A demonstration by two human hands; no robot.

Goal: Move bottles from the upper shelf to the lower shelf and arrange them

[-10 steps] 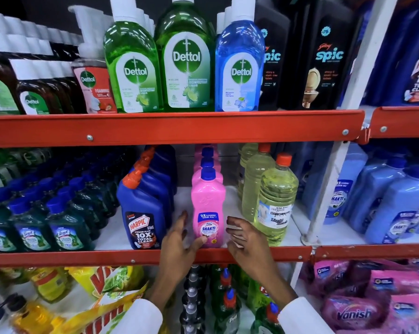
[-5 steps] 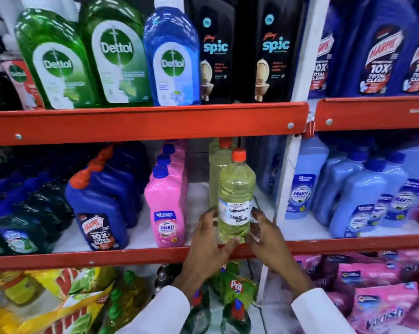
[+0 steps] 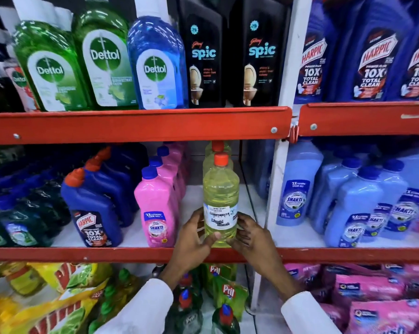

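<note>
A clear bottle of yellow liquid [image 3: 220,191] with an orange cap and a white label stands upright at the front of the middle shelf [image 3: 131,254]. My left hand [image 3: 194,239] wraps its lower left side and my right hand [image 3: 249,235] presses its lower right side. More yellow bottles [image 3: 212,157] line up behind it. To its left stands a row of pink Shakti bottles [image 3: 155,213], then dark blue Harpic bottles [image 3: 92,208]. The upper shelf [image 3: 136,125] carries green and blue Dettol bottles [image 3: 155,63] and black Spic bottles [image 3: 203,59].
A white upright post [image 3: 276,179] divides the bays just right of the yellow bottle. The right bay holds light blue Shakti jugs [image 3: 362,208] and Harpic bottles [image 3: 372,51] above. Below are Pril bottles [image 3: 227,292], yellow pouches [image 3: 66,295] and pink Vanish packs [image 3: 367,288].
Both hands went from the pink Shakti bottle to the front yellow bottle and closed on it. The view shifted right and came closer.
</note>
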